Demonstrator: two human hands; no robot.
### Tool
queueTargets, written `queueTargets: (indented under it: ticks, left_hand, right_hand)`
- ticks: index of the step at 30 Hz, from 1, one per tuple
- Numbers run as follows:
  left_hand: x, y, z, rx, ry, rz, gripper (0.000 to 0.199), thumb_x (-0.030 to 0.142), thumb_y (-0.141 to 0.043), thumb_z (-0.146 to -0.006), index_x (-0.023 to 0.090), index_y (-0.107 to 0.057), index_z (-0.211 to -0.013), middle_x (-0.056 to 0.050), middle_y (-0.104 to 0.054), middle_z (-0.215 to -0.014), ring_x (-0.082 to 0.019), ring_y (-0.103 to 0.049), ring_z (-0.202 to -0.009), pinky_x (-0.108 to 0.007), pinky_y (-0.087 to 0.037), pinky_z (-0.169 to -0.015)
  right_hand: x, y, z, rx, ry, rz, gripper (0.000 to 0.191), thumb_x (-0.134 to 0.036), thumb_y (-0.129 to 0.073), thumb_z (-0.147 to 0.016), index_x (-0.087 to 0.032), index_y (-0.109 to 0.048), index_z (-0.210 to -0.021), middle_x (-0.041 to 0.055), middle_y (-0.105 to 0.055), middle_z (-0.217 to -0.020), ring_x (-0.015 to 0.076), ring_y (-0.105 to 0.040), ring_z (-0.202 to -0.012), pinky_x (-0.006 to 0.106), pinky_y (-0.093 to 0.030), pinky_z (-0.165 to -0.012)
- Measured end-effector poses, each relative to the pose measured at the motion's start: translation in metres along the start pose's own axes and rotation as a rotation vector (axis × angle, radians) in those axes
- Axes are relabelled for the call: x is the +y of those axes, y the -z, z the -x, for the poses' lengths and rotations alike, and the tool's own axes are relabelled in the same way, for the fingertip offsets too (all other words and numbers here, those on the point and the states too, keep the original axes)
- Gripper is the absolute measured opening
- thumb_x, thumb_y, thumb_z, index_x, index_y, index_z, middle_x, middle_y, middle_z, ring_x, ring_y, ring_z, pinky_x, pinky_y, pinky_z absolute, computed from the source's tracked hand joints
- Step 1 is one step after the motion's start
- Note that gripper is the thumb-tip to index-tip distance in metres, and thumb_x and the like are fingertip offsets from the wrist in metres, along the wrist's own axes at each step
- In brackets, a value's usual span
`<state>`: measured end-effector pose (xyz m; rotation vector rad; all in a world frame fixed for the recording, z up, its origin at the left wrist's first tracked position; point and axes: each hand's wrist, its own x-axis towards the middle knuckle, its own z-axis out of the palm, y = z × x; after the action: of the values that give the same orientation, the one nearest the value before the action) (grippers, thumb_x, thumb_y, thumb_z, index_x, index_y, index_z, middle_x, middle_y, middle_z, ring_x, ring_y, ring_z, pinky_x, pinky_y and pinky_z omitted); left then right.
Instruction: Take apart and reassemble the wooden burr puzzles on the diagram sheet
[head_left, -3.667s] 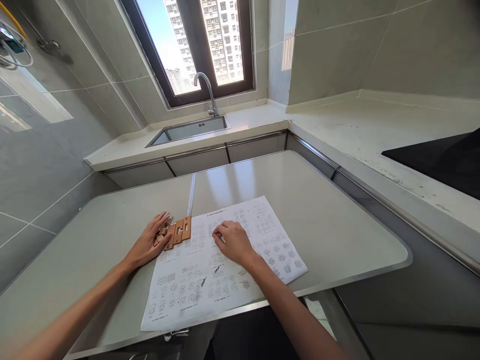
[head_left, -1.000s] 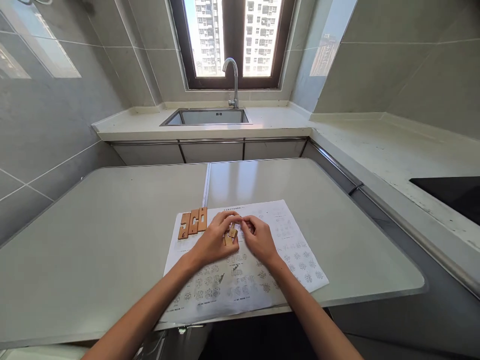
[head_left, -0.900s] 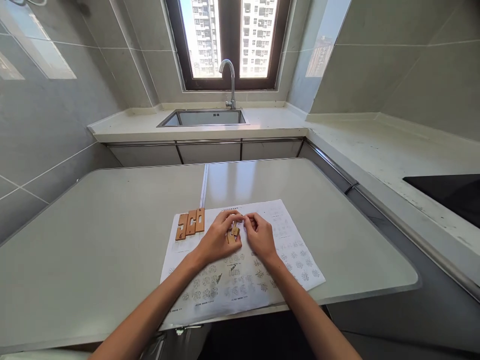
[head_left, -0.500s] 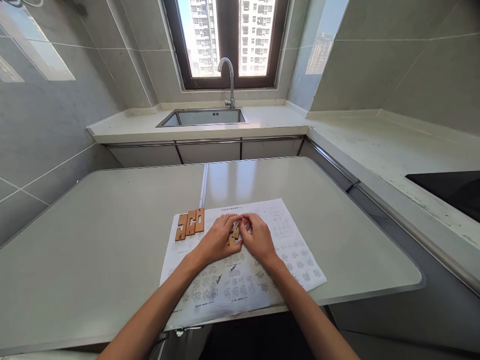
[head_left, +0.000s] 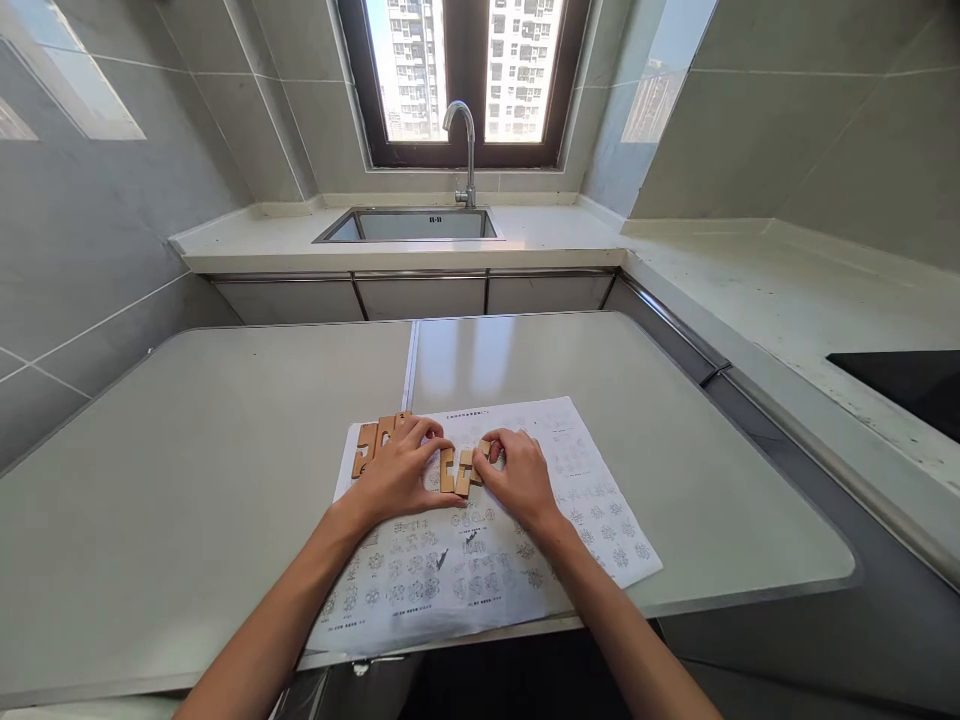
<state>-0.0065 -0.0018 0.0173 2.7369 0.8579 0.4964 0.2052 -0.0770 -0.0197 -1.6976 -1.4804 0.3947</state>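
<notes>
Sitting within right grip [head_left: 519,478]: wooden piece [head_left: 484,447].

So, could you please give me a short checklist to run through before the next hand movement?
1. Paper sheet under the work: ok, it lies on the table beneath the light wooden pieces.
2. Light pieces level with each other: not ok, they sit staggered.
3. Darker wooden pieces fully visible: not ok, the left hand partly covers them.
4. Left hand clear of the light pieces: cannot tell, it is spread open beside the leftmost one.
5. Right hand gripping the rightmost light piece: cannot tell, though its fingertips are there.
</notes>
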Motion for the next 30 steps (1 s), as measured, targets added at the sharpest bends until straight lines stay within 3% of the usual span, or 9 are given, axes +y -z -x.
queueTargets:
  ticks: [8,13,17,24,30]
  left_hand:
    - [0.005,0.009,0.0,0.013,0.165,0.35,0.078,0.063,-0.087,-0.075,0.026,-0.062,-0.14,-0.001,-0.062,-0.091,-0.02,-0.059,-0.082,-0.031,-0.049,-0.077]
    - [0.013,0.007,-0.001,0.057,0.223,0.479,0.075,0.052,-0.087,-0.079,0.027,-0.058,-0.142,0.004,-0.059,-0.086,-0.017,-0.059,-0.08,-0.029,-0.047,-0.078]
    - [0.014,0.001,-0.001,0.079,0.242,0.502,0.072,0.045,-0.087,-0.079,0.027,-0.056,-0.142,0.004,-0.063,-0.088,-0.018,-0.062,-0.084,-0.03,-0.047,-0.082]
    - [0.017,-0.006,-0.003,0.107,0.297,0.521,0.07,0.046,-0.083,-0.083,0.027,-0.054,-0.144,0.005,-0.061,-0.079,-0.017,-0.057,-0.076,-0.03,-0.047,-0.078]
    - [0.019,-0.01,-0.003,0.11,0.345,0.591,0.072,0.047,-0.084,-0.083,0.025,-0.054,-0.144,0.006,-0.059,-0.076,-0.016,-0.055,-0.072,-0.028,-0.046,-0.071]
  right_hand:
    - [-0.002,0.002,0.0,-0.026,0.007,0.006,0.012,-0.033,-0.067,-0.09,-0.022,-0.072,-0.094,0.0008,-0.067,-0.075,0.0233,-0.062,-0.083,0.037,-0.041,-0.085]
    - [-0.002,0.002,0.001,-0.045,0.017,0.012,0.017,-0.032,-0.068,-0.089,-0.021,-0.074,-0.1,-0.0001,-0.067,-0.073,0.0228,-0.062,-0.082,0.037,-0.04,-0.086]
    - [-0.003,0.002,0.002,-0.011,-0.009,-0.036,0.014,-0.027,-0.063,-0.087,-0.022,-0.074,-0.095,-0.0008,-0.065,-0.071,0.0213,-0.061,-0.077,0.036,-0.042,-0.085]
    - [-0.002,0.007,0.001,0.105,-0.217,-0.397,0.023,-0.044,-0.065,-0.091,-0.022,-0.068,-0.097,-0.0025,-0.061,-0.071,0.0175,-0.056,-0.066,0.031,-0.046,-0.068]
    - [-0.004,0.013,-0.003,0.048,-0.288,-0.866,0.031,-0.048,-0.074,-0.088,-0.021,-0.067,-0.102,-0.0018,-0.065,-0.074,0.0147,-0.057,-0.061,0.029,-0.049,-0.064]
